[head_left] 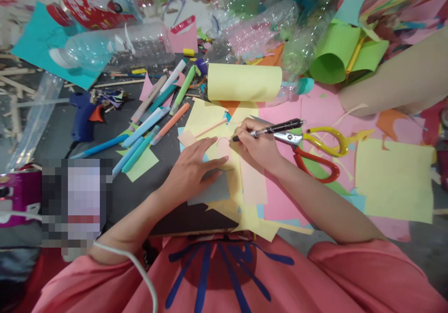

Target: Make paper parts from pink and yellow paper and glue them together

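Note:
My left hand (196,163) lies flat with its fingers apart, its fingertips at a small pale pink paper piece (223,149) with a rounded top edge. This piece rests on yellow paper (241,201). In my right hand (261,147) is a black pen (283,126), gripped near its lower end. The pen's tip meets the paper at the right side of the pink piece. Beside my right hand, partly behind it, lie scissors (289,138) with one yellow and one red handle.
Several markers (171,124) lie at left, near a blue glue gun (82,119). A bottle wrapped in yellow paper (245,81) lies ahead, before more plastic bottles (140,44). Another person's arm (395,77) reaches in at right. A white cable (135,261) crosses at lower left.

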{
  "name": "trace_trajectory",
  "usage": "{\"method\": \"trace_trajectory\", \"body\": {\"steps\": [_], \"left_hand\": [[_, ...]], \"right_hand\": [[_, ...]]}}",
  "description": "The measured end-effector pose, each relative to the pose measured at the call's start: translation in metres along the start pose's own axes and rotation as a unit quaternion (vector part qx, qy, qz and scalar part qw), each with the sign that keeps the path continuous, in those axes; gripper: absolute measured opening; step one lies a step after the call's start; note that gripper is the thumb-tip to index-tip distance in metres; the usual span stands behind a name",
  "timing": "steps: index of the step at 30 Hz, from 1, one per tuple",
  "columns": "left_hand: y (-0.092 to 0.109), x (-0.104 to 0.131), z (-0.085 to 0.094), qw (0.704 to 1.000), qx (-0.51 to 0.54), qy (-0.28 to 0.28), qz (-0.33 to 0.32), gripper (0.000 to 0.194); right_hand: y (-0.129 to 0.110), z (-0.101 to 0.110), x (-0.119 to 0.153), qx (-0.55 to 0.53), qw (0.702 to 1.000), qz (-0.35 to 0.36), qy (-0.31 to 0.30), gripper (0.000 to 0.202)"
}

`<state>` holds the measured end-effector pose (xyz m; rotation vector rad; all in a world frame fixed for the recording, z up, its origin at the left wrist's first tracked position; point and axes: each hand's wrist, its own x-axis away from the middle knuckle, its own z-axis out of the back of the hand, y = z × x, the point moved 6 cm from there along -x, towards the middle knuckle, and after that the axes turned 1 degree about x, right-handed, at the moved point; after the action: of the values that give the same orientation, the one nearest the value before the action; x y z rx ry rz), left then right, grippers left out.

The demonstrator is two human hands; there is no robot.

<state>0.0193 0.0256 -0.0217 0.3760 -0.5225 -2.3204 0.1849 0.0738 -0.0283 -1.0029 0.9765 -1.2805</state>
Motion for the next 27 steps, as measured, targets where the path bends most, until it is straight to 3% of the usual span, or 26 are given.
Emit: {"method": "trace_trajectory", "body": {"steps": [27], "left_hand": [[0.0008, -0.0004, 0.0007, 1.000, -0.014, 0.004, -0.005, 0.030]], "right_hand": [[-0.0005, 0.0030, 0.0000, -0.015, 1.000, 0.004, -0.008, 0.031]]}}
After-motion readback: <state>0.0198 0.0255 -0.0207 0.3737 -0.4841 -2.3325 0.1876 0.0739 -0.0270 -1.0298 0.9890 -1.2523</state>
